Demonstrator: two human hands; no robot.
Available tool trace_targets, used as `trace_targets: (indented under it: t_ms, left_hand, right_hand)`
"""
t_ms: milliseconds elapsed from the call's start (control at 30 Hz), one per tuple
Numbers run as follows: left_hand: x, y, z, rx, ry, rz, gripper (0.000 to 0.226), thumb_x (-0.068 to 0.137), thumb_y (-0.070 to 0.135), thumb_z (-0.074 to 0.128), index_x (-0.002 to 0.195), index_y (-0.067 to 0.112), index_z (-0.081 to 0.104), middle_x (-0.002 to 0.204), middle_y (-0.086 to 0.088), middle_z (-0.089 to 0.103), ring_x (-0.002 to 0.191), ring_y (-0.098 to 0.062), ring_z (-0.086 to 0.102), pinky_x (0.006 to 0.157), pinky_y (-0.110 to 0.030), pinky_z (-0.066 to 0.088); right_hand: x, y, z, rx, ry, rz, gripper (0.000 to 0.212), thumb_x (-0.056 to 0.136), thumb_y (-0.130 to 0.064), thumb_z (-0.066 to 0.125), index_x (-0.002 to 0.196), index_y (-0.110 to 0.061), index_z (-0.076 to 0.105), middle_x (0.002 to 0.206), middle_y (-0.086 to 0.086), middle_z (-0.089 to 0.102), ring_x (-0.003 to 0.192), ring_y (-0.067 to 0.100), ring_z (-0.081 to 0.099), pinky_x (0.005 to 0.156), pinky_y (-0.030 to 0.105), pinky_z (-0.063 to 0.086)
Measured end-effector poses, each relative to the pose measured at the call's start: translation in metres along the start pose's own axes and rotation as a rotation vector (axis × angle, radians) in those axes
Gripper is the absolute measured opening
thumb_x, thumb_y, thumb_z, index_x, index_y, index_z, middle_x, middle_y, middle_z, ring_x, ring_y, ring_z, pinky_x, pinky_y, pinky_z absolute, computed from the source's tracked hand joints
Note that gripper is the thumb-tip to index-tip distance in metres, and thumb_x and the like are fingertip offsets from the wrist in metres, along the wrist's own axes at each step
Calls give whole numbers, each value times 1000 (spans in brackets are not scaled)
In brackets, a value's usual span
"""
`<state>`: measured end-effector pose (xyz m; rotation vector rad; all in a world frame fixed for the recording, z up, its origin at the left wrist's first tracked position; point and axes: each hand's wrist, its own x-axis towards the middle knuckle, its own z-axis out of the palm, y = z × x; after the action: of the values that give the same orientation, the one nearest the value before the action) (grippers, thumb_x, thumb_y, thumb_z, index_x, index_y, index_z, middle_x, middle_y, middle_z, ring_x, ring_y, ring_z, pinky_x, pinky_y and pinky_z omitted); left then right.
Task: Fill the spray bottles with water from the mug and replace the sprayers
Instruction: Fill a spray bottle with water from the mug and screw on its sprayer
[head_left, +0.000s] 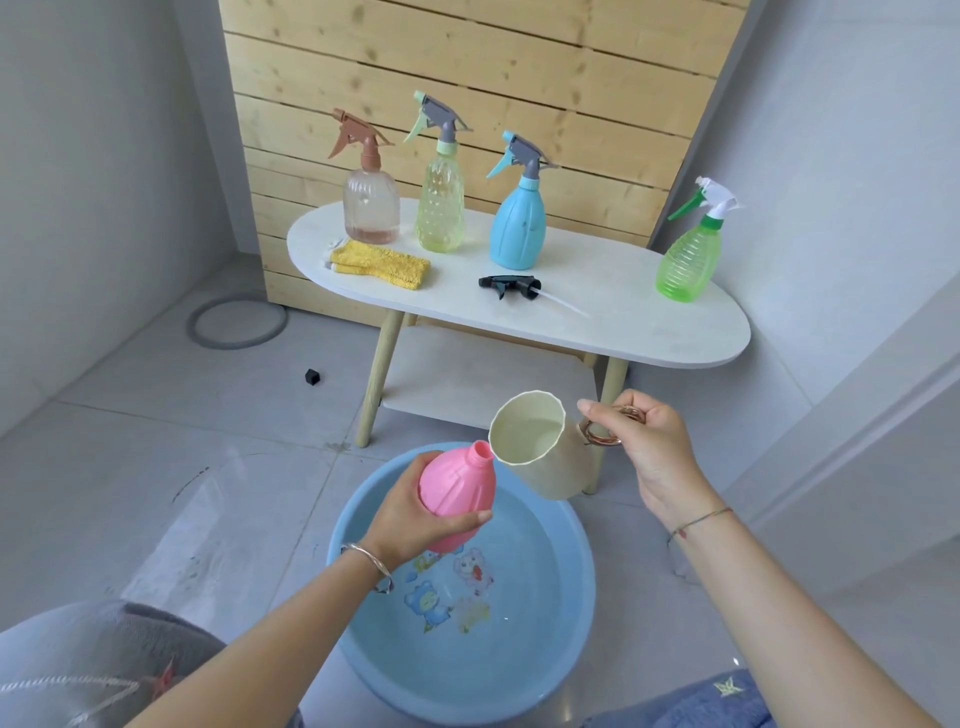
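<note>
Pink bottle (457, 483) filling — sprayer (511, 286) not yet refitted.
Left fingers (467, 518) wrap bottle; right fingers (597, 410) pinch mug (540, 467) handle; sprayer lies on worktop (623, 322).

Walls (104, 156): pale grey, plain, rose on both sides.
Panel (467, 62): pine slats laid across, knotty, stood behind the table.
Floor (156, 415): large grey tiles, glossy, scuffed at left.
Table (623, 322): white oval top, pale wooden legs.
Shelf (467, 374): white, sat low between the legs.
Ring (193, 328): grey, lay on the floor near the left wall.
Light: soft, even, threw faint shadows.
</note>
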<state>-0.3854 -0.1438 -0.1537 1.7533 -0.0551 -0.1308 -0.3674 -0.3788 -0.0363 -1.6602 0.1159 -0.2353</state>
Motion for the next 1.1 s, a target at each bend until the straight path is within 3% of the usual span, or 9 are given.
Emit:
trace_targets:
  t_ms: [167, 667, 933, 1100]
  left_hand:
    - [2, -7, 0, 25, 3, -7, 85, 41, 59, 86, 115, 36, 51, 110, 14, 62, 100, -7, 60, 69, -18, 52]
    - [4, -12, 2, 43, -39, -34, 82, 41, 61, 85, 112, 40, 49, 110, 16, 60, 100, -7, 60, 72, -20, 54]
    - [5, -15, 3, 58, -46, -27, 83, 42, 61, 85, 112, 39, 49, 111, 14, 60, 100, -9, 60, 71, -18, 53]
    - [6, -16, 3, 63, -47, -26, 81, 42, 62, 84, 112, 40, 48, 110, 16, 59, 99, -9, 60, 70, -18, 53]
  right_hand:
    - [3, -5, 3, -30, 12, -39, 38, 74, -9, 78, 59, -10, 43, 60, 7, 46, 60, 20, 54, 61, 19, 44]
    - [4, -8, 10, -131, 19, -73, 40, 73, -5, 78, 56, -9, 41, 55, 7, 45, 59, 21, 55, 57, 21, 44]
    - [6, -4, 13, -165, -15, -72, 42, 64, -19, 81, 50, -17, 42, 53, 6, 48, 62, 20, 51, 66, 31, 38]
    - [7, -4, 12, -192, -20, -87, 41, 58, -28, 79, 52, -11, 42, 57, 11, 47, 62, 22, 48, 65, 33, 38]
